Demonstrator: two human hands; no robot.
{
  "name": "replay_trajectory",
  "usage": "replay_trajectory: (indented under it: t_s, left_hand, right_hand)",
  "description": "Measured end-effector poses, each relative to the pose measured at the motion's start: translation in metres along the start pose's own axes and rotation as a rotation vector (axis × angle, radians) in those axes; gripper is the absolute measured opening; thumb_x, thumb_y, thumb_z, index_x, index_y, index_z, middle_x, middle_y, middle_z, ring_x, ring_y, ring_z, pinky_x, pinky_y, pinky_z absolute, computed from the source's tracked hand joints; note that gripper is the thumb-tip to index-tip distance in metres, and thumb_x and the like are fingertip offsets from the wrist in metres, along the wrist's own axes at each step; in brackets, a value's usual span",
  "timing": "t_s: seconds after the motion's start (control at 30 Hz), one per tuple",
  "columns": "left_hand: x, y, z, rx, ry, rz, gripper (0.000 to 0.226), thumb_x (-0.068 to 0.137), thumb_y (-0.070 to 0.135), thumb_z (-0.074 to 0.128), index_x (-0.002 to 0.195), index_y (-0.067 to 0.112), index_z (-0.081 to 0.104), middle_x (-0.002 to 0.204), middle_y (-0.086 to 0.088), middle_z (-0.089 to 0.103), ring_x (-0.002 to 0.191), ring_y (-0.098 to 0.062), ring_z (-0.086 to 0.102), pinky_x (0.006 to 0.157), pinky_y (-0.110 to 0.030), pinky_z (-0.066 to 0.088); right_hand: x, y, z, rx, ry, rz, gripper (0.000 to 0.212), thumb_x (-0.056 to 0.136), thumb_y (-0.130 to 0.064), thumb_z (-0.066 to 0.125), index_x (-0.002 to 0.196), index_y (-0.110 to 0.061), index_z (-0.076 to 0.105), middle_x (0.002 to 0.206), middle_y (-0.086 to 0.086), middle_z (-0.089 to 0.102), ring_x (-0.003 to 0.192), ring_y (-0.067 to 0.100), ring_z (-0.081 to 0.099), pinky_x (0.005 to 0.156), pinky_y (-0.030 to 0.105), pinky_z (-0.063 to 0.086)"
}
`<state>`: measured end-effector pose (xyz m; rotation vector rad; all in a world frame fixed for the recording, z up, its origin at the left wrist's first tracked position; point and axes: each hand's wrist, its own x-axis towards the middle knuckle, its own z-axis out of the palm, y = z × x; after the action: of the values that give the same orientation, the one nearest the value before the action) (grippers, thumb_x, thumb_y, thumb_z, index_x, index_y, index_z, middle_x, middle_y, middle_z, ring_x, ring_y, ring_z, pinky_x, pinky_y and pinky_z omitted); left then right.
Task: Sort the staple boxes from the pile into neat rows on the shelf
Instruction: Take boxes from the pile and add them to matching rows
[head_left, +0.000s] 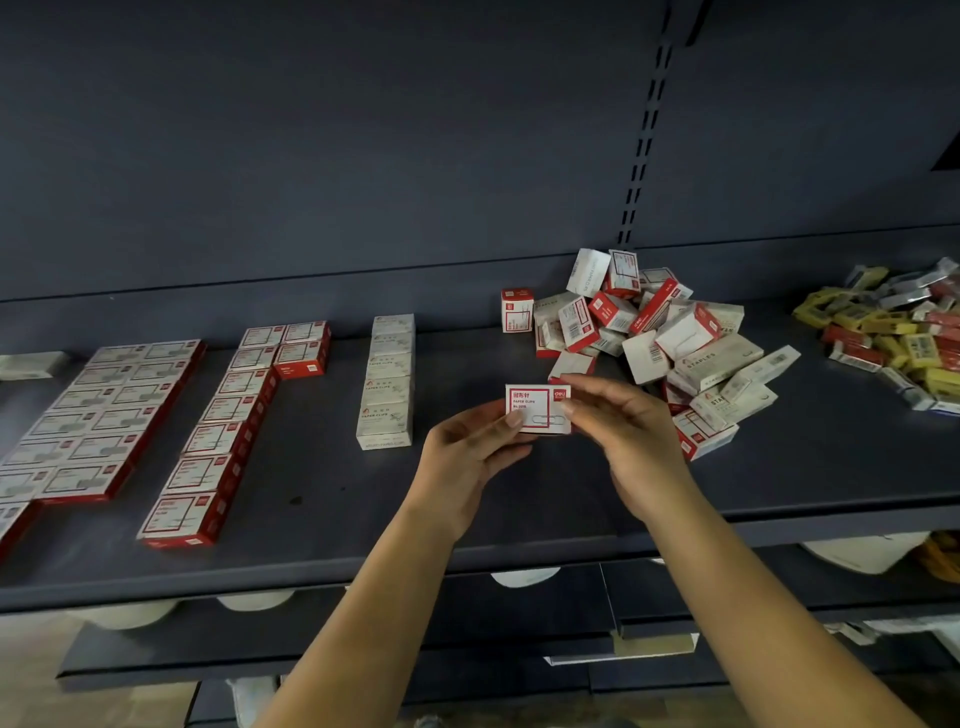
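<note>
Right now my fingertips (515, 419) pinch a small white cardboard box with red borders (538, 408), held face-up just above the dark grey metal shelf (322, 488). My left hand (467, 452) curls round its left edge, thumb on the face; my right hand (618, 431) nips the right edge between thumb and forefinger. The printing reads paper clips.

Just behind and to the right lies the jumbled pile of red-and-white and plain white boxes (670, 343), well stocked, so I judge much sorting remains. One small red-and-white box (517, 310) stands upright apart at the pile's left.

Further left, the work shows: a single row of plain white boxes (387, 382), then a long row of red-edged boxes (223, 431) with a short second row begun at the back, then a double row of red-edged boxes (98, 415) at the far left. At the far right, a separate heap of yellow, red and silver packs (904, 332) sits untouched.
</note>
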<state>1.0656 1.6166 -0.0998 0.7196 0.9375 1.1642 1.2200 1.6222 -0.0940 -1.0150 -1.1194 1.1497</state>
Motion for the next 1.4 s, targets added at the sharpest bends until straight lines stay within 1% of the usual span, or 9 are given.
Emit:
replay_trajectory:
  t_s: [0.13,0.3,0.43,0.6,0.7,0.8,0.97,1.17,1.4]
  left_hand:
    - [-0.005,0.004,-0.006,0.004,0.035,0.005,0.034,0.07,0.013,0.067,0.102,0.001,0.066,0.095,-0.012,0.072,0.087,-0.021,0.07,0.077,-0.027,0.056]
    - [-0.013,0.011,-0.028,0.049,0.096,0.053,0.036,0.069,0.018,0.068,0.1,0.0,0.067,0.094,-0.014,0.072,0.084,-0.021,0.069,0.076,-0.026,0.056]
    - [-0.024,0.023,-0.051,0.03,0.136,0.085,0.033,0.069,0.018,0.068,0.097,0.0,0.067,0.093,-0.014,0.072,0.084,-0.021,0.069,0.081,-0.028,0.056]
    - [-0.043,0.048,-0.085,0.126,0.15,0.137,0.037,0.072,0.023,0.068,0.103,0.0,0.067,0.096,-0.015,0.072,0.088,-0.024,0.069,0.082,-0.03,0.056]
    - [-0.05,0.066,-0.117,0.47,0.275,0.283,0.017,0.081,0.02,0.067,0.097,0.012,0.069,0.092,-0.004,0.073,0.087,-0.015,0.069,0.078,-0.024,0.054]
    - [-0.049,0.085,-0.168,1.199,0.426,0.543,0.022,0.089,0.019,0.06,0.107,0.009,0.069,0.103,-0.008,0.069,0.091,-0.023,0.066,0.08,-0.034,0.054]
    - [-0.041,0.123,-0.222,1.624,0.386,0.666,0.026,0.085,0.009,0.058,0.109,0.004,0.067,0.104,-0.014,0.067,0.093,-0.034,0.063,0.073,-0.038,0.051]
    - [-0.012,0.143,-0.259,1.729,0.319,0.507,0.027,0.094,0.018,0.049,0.117,0.01,0.061,0.115,-0.007,0.059,0.107,-0.026,0.053,0.078,-0.036,0.045]
    - [0.012,0.145,-0.265,1.735,0.12,0.407,0.03,0.094,0.022,0.049,0.122,0.012,0.056,0.121,-0.005,0.055,0.115,-0.022,0.048,0.09,-0.031,0.043]
  right_hand:
    - [-0.001,0.002,0.005,-0.102,-0.038,-0.032,0.026,0.084,0.002,0.062,0.106,-0.011,0.066,0.093,-0.006,0.069,0.088,0.002,0.066,0.072,0.015,0.051]
    - [0.0,0.004,0.021,-0.867,-0.192,-0.608,0.042,0.082,-0.028,0.054,0.117,-0.008,0.062,0.119,0.003,0.059,0.111,0.009,0.049,0.092,0.017,0.041]
    - [-0.004,0.007,0.052,-1.004,-0.345,-0.638,0.053,0.079,-0.036,0.053,0.123,-0.007,0.058,0.122,0.005,0.058,0.11,0.015,0.044,0.09,0.027,0.04]
    - [0.001,0.011,0.096,-1.021,-0.352,-0.72,0.051,0.069,-0.017,0.072,0.117,-0.002,0.061,0.11,0.011,0.063,0.105,0.018,0.045,0.088,0.033,0.042]
    - [0.004,0.012,0.129,-1.019,-0.386,-0.748,0.05,0.069,-0.011,0.074,0.116,0.0,0.061,0.108,0.012,0.063,0.105,0.017,0.043,0.092,0.033,0.038]
    - [0.011,0.019,0.163,-1.01,-0.408,-0.726,0.051,0.066,-0.001,0.078,0.115,0.001,0.061,0.107,0.013,0.062,0.105,0.017,0.043,0.093,0.032,0.037]
    - [0.025,0.039,0.215,-1.002,-0.426,-0.558,0.049,0.073,0.004,0.072,0.121,0.002,0.058,0.112,0.014,0.059,0.109,0.032,0.051,0.093,0.029,0.039]
    - [0.053,0.064,0.256,-1.019,-0.303,-0.311,0.05,0.084,0.003,0.06,0.132,-0.005,0.049,0.128,0.008,0.05,0.122,0.023,0.04,0.092,0.008,0.019]
    - [0.069,0.08,0.272,-1.077,-0.366,-0.21,0.04,0.082,0.001,0.064,0.122,-0.006,0.06,0.129,0.008,0.055,0.121,0.024,0.047,0.1,0.014,0.026]
